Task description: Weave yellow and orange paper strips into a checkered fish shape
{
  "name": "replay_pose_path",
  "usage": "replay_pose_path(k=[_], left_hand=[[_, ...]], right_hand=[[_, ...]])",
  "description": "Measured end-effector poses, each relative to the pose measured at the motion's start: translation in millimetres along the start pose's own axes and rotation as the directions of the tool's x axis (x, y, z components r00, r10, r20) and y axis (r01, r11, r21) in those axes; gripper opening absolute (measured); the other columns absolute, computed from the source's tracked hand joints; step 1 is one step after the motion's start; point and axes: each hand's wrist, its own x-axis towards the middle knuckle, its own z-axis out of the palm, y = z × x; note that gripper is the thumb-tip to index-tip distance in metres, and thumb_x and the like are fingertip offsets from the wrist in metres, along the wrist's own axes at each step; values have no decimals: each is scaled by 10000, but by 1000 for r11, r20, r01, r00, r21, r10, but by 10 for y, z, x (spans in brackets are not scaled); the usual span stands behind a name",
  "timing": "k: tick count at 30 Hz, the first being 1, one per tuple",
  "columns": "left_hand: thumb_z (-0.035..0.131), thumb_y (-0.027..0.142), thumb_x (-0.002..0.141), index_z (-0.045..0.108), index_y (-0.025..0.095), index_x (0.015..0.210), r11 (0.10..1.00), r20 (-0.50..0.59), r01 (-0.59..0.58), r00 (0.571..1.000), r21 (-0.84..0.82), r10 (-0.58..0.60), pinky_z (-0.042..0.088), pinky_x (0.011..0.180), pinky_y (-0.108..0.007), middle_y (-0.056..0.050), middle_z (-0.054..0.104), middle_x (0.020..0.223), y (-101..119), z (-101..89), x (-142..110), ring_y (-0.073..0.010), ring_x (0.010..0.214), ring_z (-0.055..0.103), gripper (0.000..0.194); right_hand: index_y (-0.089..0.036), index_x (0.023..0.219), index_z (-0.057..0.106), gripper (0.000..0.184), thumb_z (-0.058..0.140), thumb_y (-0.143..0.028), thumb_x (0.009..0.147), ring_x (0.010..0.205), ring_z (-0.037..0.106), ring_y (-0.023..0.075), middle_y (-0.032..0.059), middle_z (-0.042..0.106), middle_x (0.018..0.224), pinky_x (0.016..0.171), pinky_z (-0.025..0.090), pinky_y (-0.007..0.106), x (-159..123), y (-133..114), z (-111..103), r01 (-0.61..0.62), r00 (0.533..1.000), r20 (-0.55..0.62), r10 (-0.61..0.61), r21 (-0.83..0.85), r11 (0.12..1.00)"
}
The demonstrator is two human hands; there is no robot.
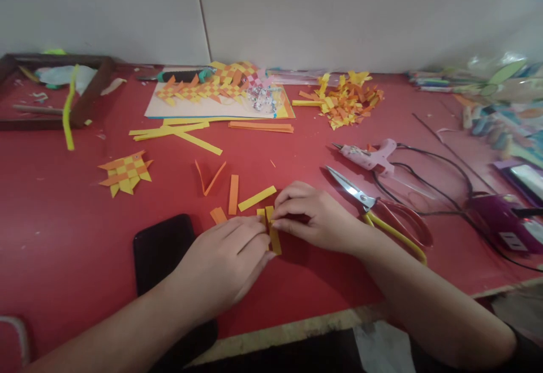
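Two short yellow paper strips stand side by side on the red table at my fingertips. My right hand pinches at the upper part of the right-hand strip, thumb and fingers together. My left hand reaches in from the other side, its fingers bent and closed on the left-hand strip, most of which they hide. Just beyond lie a loose yellow strip, an orange strip and a folded orange strip in a V shape. Short orange pieces peek out above my left hand.
A black phone lies beneath my left forearm. Scissors, a pink glue gun and its cord are at the right. A woven paper fish rests at the left; a paper-scrap pile and brown tray are at the back.
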Motion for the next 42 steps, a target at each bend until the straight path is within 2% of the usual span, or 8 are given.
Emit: replay_pose_path(k=[7,12,16,21,26,32,36,42], left_hand=[[540,103,943,674,104,1100,1000,26,-2,1000,31,1,638,795,-439,-108,720,1028,-2,35,-32,-285,960,701,206],[535,104,947,697,75,1011,1000,62,23,998,14,-24,618,831,-451,-126,695,985,17,53,-6,-281,939,676,176],[540,118,950,707,78,949,999,34,20,999,28,-21,614,839,-456,-126,700,988,17,52,22,-278,929,671,172],[533,92,940,711,99,930,1000,43,-23,999,16,22,596,915,-443,-112,714,1018,0,50,17,-262,973,664,178],[532,101,941,718,93,974,999,37,-34,999,24,33,594,929,-448,-113,725,1048,-12,63,2,-276,1004,664,189],[512,113,953,721,89,1036,999,24,-29,999,28,28,606,909,-459,-114,733,1077,-2,48,1,-283,995,674,226],[517,120,953,739,104,993,998,22,-1,1000,66,0,617,877,-468,-141,729,1114,7,55,-4,-295,990,688,226],[466,125,974,742,110,989,995,3,-20,1000,95,20,620,870,-449,-135,740,1089,15,58,4,-289,988,697,277]], right_hand=[[-186,903,681,165,555,-259,980,833,621,146,30,720,859,789,485,288,31,-9,-20,-38,999,-1,38,50,998],[-201,934,682,145,576,-298,955,794,669,135,22,744,875,710,485,255,35,-36,7,-179,982,-55,183,78,981],[-215,1051,632,165,609,-309,918,699,694,126,-15,743,776,656,500,240,36,-47,86,-300,931,-142,337,230,926],[-239,1156,545,198,509,-274,964,905,735,152,14,783,938,762,550,268,26,-40,156,-291,913,-168,372,371,882],[-237,1186,538,259,508,-180,935,949,725,169,37,770,1068,791,568,306,24,-24,153,-234,945,-198,260,146,961],[-233,1263,560,348,479,-138,938,1226,599,213,74,666,1290,1025,510,418,50,38,128,-182,952,-270,143,-126,975],[-249,1312,533,376,491,-167,947,1284,556,235,73,611,1377,1065,480,464,63,47,138,-194,962,-226,154,-169,966],[-245,1410,425,538,568,-180,895,1212,592,255,86,666,1280,1015,496,471,63,37,153,-230,929,-325,178,-131,964]])
